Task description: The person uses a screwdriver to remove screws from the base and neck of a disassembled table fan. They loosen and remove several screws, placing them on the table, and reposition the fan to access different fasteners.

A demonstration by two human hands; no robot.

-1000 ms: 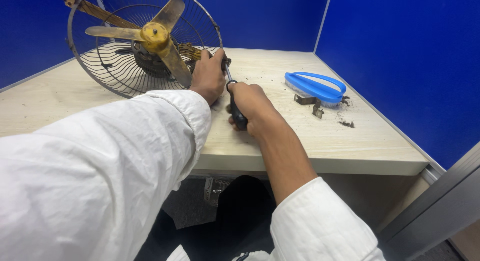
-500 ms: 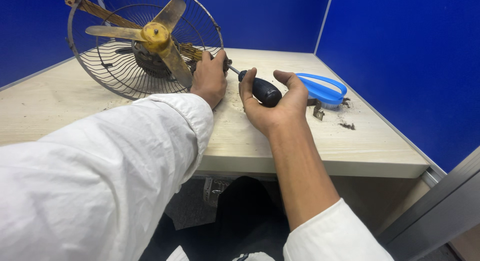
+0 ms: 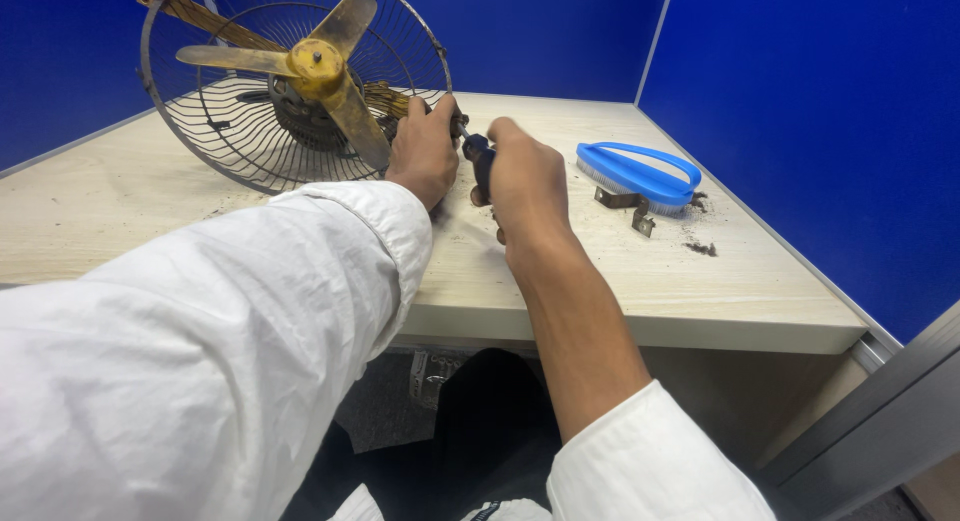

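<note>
Two hands work at frame centre: the left hand (image 3: 425, 151) clamps the fan (image 3: 300, 81), its blades still mounted, while the right hand (image 3: 525, 186) grips a screwdriver (image 3: 478, 158).

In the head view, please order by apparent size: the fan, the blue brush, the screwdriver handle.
1. Fan, clearly largest.
2. Blue brush.
3. Screwdriver handle, mostly hidden inside the right hand, so its rank is unsure.
</note>
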